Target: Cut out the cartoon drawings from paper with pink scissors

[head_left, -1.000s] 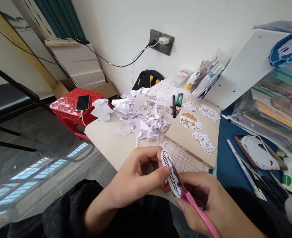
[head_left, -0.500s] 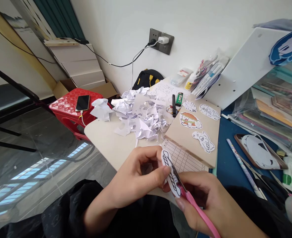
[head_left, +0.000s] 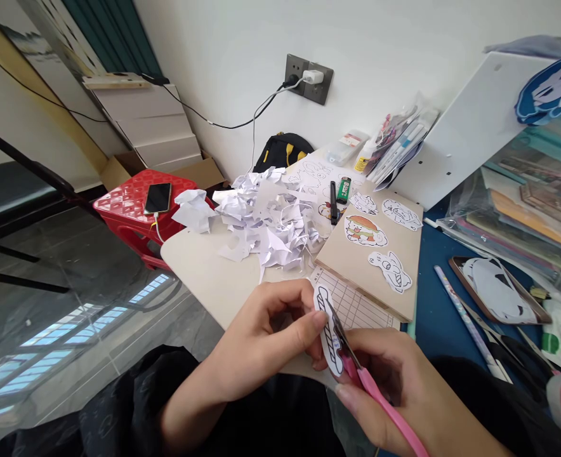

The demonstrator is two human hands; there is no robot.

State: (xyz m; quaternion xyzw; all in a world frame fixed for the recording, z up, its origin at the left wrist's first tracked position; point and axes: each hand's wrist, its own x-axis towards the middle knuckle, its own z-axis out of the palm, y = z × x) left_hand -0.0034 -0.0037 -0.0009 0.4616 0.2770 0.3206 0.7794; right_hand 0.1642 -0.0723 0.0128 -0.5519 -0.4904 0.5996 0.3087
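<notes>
Cluttered tabletop (head_left: 199, 266) against a white wall, paper pretty much everywhere. Left hand (head_left: 261, 336) has its grip closed on a cutout (head_left: 327, 330), with the thumb and fingertips pinching its left edge. That holds the cutout roughly upright between both hands, just over the near edge of the tabletop. It's a white piece with black striped line art on it.

Right hand (head_left: 395, 387) has its grip closed around the handle of pink scissors (head_left: 370, 390). The blades poke up and to the left into the cutout's right edge. Can't tell how far apart the blades are, since they sit right against the paper.

Just past the grip there's a lined sheet (head_left: 351, 304), tucked under a tan board (head_left: 351, 260). A few finished figures (head_left: 365, 230) lie flat on the board, one coloured and the others black and white. Beyond the board and a bit left, a black pen (head_left: 333, 202) and a green lighter (head_left: 341, 189) lie side by side.

Up and left of the grip is a big heap of white scraps (head_left: 271, 222). Off to the right, a pencil (head_left: 456, 304) lies on a blue mat (head_left: 433, 330). Well off to the left, beside the tabletop, is a red stool (head_left: 123, 212) with a phone (head_left: 158, 197) on top.
</notes>
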